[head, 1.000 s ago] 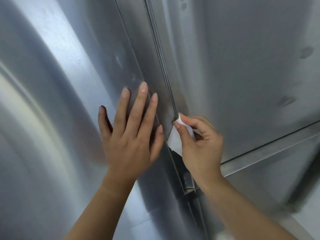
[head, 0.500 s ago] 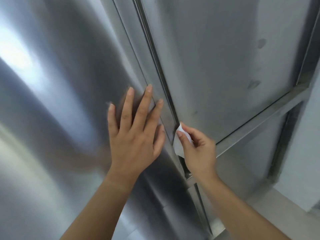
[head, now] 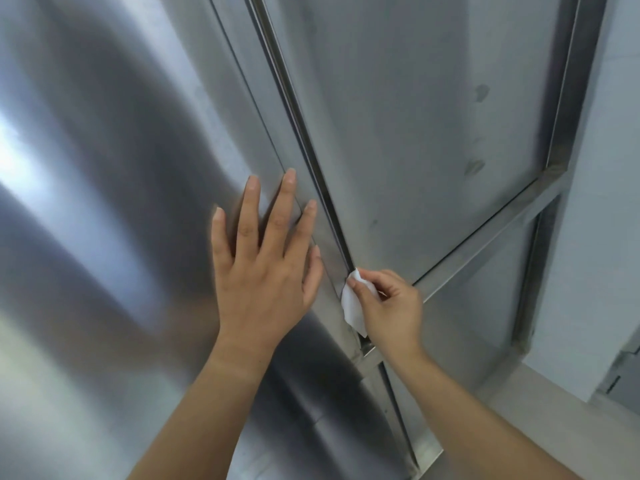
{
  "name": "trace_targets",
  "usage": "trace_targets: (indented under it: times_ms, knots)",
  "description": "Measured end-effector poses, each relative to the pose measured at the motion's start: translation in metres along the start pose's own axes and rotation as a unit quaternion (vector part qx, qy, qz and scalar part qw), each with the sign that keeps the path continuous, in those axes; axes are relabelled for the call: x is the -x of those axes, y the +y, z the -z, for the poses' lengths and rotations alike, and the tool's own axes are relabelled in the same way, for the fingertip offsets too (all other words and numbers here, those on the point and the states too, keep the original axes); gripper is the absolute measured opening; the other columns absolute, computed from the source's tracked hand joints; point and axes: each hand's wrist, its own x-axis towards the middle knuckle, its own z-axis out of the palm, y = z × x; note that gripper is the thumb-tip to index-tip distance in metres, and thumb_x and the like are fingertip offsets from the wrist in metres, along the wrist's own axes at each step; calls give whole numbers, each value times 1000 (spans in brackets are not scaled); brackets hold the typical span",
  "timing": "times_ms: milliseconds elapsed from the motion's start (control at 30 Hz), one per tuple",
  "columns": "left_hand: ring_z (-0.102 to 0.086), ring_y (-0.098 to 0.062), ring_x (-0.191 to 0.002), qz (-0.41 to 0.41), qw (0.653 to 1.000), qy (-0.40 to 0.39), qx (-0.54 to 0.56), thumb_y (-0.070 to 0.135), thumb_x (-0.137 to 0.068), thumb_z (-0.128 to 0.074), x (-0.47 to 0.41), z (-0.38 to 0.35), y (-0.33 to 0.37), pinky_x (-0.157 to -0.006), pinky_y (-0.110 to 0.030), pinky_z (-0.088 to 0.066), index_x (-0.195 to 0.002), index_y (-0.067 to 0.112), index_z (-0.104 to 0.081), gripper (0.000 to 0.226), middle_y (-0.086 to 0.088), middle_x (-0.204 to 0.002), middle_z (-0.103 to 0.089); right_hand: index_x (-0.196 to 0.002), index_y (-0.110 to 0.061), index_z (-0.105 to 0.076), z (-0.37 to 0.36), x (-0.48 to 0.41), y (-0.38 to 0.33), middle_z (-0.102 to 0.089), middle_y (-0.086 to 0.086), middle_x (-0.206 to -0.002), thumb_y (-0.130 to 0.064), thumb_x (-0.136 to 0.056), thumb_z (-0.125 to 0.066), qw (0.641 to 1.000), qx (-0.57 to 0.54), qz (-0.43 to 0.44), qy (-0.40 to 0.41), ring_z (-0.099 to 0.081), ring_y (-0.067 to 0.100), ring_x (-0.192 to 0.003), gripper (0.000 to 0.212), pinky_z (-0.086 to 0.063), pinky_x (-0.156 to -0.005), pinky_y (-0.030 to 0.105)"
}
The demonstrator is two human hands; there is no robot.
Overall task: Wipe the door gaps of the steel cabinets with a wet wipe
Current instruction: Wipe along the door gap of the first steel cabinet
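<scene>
Two brushed steel cabinet doors fill the view, the left door [head: 114, 202] and the right door [head: 408, 140]. Between them runs a dark vertical door gap [head: 304, 140], slanting from top centre down to the middle. My right hand [head: 391, 306] pinches a folded white wet wipe [head: 351, 303] and presses its tip into the lower part of that gap. My left hand [head: 266, 268] lies flat on the left door with fingers spread, just left of the gap, holding nothing.
A steel frame bar [head: 485, 233] runs diagonally below the right door, and a steel post [head: 568, 109] edges it on the right. A pale wall [head: 609, 202] and a light floor [head: 540, 427] lie to the right and below. A hinge bracket [head: 367, 351] sits under the wipe.
The view has drifted left and up, so more of the right frame, wall and floor shows. My right hand with the wipe has stayed low in the gap; my left hand remains flat on the door.
</scene>
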Motion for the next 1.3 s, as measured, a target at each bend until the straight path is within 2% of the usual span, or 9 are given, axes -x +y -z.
trace_targets:
  times_ms: [233, 467, 567, 667, 867, 1033, 1133, 1200, 1300]
  knots:
    - [-20, -32, -141, -6, 1000, 1, -12, 38, -96, -48, 3, -3, -1, -113, -51, -13, -134, 23, -55, 42, -4, -154, -28, -90, -26, -72, -12, -20, -41, -68, -15, -79, -7, -81, -72, 994, -61, 91, 2, -65, 0, -79, 21, -46, -69, 7]
    - [-25, -33, -140, 0, 1000, 0, -24, 38, -94, -52, 3, -5, 0, -112, -54, -19, -133, 23, -57, 42, -4, -153, -34, -78, -39, -68, 6, 3, 14, -69, -20, -80, -3, -78, -74, 999, -29, 14, -13, -64, 0, -76, 36, -45, -65, 5]
    - [-27, -34, -139, -3, 1000, 4, -22, 38, -93, -54, 1, -5, 0, -110, -55, -21, -132, 23, -58, 42, -5, -151, -37, -81, -36, -69, 1, -9, -4, -68, -21, -79, -3, -79, -73, 997, -55, 38, -29, -64, -2, -78, 33, -46, -69, 6]
    - [-31, -33, -138, 27, 999, 18, -3, 36, -92, -57, 6, -6, 8, -112, -51, -18, -130, 23, -60, 40, -5, -149, -40, -85, -33, -70, -3, -21, -17, -67, -18, -81, -3, -80, -72, 993, -81, 74, -54, -64, -2, -80, 31, -48, -72, 9]
    - [-21, -27, -145, 71, 997, -34, -29, 38, -91, -59, 63, -17, 43, -117, -45, -8, -142, 24, -45, 55, -5, -154, -29, -83, -40, -67, 19, -10, 28, -67, -24, -83, 1, -77, -74, 993, -18, 67, -91, -65, 0, -80, 42, -49, -72, 14]
    - [-11, -25, -148, 73, 995, -35, -55, 42, -91, -56, 84, -26, 52, -118, -44, -6, -149, 21, -31, 67, -2, -162, -11, -87, -29, -71, 18, -18, 23, -66, -26, -80, 2, -75, -74, 990, -34, 85, -109, -64, -4, -77, 33, -45, -70, 7]
    - [-11, -25, -148, 74, 995, -28, -60, 42, -92, -56, 85, -28, 52, -118, -44, -5, -150, 20, -29, 68, -2, -162, -10, -91, -25, -71, 18, -22, 24, -65, -29, -79, 2, -76, -73, 987, -46, 99, -119, -63, -6, -76, 31, -44, -70, 5]
    - [-10, -25, -148, 74, 995, -29, -59, 43, -92, -56, 86, -28, 52, -118, -44, -5, -150, 20, -30, 68, -2, -162, -10, -88, -29, -70, 24, -16, 38, -66, -28, -80, 3, -76, -74, 988, -25, 94, -120, -63, -4, -77, 35, -45, -70, 7]
    - [-11, -26, -148, 70, 995, -27, -60, 42, -92, -57, 88, -29, 52, -118, -44, -6, -148, 21, -35, 64, -2, -162, -10, -78, -39, -66, 36, 2, 69, -67, -22, -81, 5, -74, -75, 993, 11, 39, -113, -64, 0, -76, 44, -47, -70, 11]
